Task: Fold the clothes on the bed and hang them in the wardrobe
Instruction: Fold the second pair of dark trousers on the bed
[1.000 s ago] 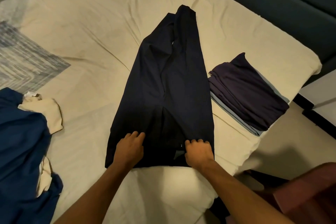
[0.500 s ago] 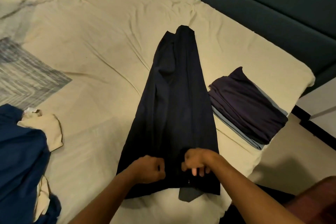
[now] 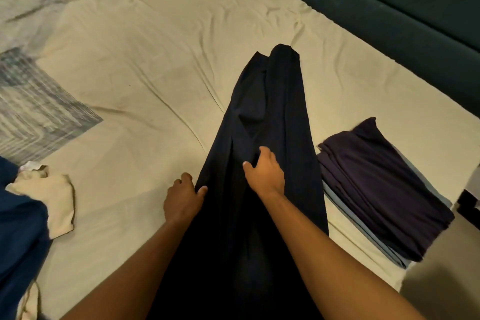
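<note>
Dark navy trousers (image 3: 262, 138) lay lengthwise on bed (image 3: 155, 60). Left hand (image 3: 181, 200) pinched their left edge; right hand (image 3: 265, 171) rested flat, fingers relaxed. Soft, limp cloth; best taken at the edges.

Dark navy garment (image 3: 262, 143) spread lengthwise on the cream bed (image 3: 155, 65)

It lies long and narrow, tapering toward its far end, creased down the middle. Just right of it sits a folded stack of dark purple clothes (image 3: 379, 184); a blue garment (image 3: 18, 236) and a cream cloth (image 3: 52, 197) lie bunched at the bed's left edge.
</note>
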The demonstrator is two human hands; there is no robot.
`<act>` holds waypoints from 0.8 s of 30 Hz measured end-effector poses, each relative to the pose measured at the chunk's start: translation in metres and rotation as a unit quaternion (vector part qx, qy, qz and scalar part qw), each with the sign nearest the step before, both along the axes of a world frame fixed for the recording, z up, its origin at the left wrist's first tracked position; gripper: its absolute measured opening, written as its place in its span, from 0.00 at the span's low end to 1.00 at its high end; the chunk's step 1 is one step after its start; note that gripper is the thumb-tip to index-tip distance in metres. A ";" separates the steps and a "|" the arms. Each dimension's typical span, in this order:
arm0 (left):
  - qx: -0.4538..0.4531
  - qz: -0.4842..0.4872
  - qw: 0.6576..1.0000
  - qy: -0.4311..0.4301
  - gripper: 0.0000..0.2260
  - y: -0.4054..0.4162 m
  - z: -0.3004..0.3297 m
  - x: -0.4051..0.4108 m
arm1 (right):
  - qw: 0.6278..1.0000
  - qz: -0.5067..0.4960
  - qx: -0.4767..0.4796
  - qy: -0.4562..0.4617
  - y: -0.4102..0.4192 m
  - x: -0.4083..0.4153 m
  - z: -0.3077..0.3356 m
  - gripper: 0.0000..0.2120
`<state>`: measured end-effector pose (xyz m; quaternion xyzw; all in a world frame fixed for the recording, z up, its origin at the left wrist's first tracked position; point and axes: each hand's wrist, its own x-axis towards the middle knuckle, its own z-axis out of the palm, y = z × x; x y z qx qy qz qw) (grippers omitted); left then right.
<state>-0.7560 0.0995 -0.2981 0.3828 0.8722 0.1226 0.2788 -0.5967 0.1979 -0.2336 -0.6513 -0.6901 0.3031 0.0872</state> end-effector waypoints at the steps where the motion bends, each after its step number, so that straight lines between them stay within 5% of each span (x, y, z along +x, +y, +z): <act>1: -0.011 0.006 1.000 -0.020 0.19 0.006 -0.004 -0.002 | 1.000 -0.011 -0.002 0.009 0.011 -0.005 -0.002 0.32; 4: 0.018 0.008 0.999 -0.045 0.09 0.016 -0.014 -0.006 | 0.999 -0.005 -0.047 0.021 0.038 -0.016 -0.015 0.27; 6: 0.099 0.049 0.993 -0.032 0.06 0.011 -0.013 -0.010 | 0.998 -0.025 -0.058 0.030 0.048 -0.018 -0.023 0.05; 11: 0.220 0.204 0.954 -0.026 0.14 -0.016 0.008 -0.014 | 0.933 -0.318 -0.008 0.166 0.033 0.024 -0.025 0.12; 15: -0.020 0.049 0.993 -0.108 0.16 -0.028 0.007 0.003 | 0.915 -0.347 -0.176 0.105 -0.003 0.054 -0.052 0.11; 17: -0.164 -0.088 0.973 -0.136 0.14 -0.028 0.007 0.007 | 0.932 -0.280 -0.226 0.034 -0.009 0.063 -0.056 0.17; 20: -0.273 -0.158 0.935 -0.164 0.15 -0.015 0.017 0.005 | 0.968 -0.196 -0.147 -0.052 -0.007 0.066 -0.053 0.17; 24: -0.364 -0.201 0.874 -0.250 0.11 0.005 0.029 0.007 | 0.993 -0.115 -0.014 -0.032 0.003 0.049 -0.049 0.14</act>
